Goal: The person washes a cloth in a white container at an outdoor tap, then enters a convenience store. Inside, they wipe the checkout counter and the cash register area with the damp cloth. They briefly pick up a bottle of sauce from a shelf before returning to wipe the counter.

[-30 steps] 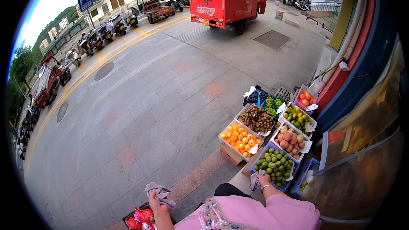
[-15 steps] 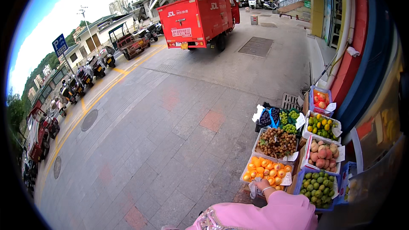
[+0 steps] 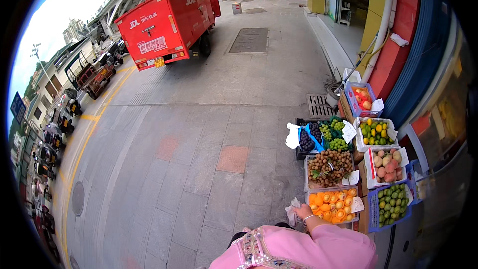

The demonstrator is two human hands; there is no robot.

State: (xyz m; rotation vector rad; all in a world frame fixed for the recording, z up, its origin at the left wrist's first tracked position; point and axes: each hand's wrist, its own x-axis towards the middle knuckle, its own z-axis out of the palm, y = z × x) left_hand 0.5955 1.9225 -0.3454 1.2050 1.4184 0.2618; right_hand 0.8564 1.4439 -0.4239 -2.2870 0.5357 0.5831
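Bright, even overcast daylight, soft faint shadows, blown-out white sky, strong fisheye bending, black vignette at corners.

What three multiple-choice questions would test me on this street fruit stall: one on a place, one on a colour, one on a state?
1. Which box is nearest the person's right hand?
A) cardboard box of orange fruit
B) blue box of green fruit
C) box of red fruit

2. What colour is the boxy delivery truck?
A) white
B) red
C) green

3. What is the right hand doing?
A) lying flat on the pavement
B) picking green fruit
C) gripping crumpled white wrapping

Answers: 1 A, the hand is at that box's near-left corner. 2 B, its body is red all over. 3 C, the fingers close on the wrapping.
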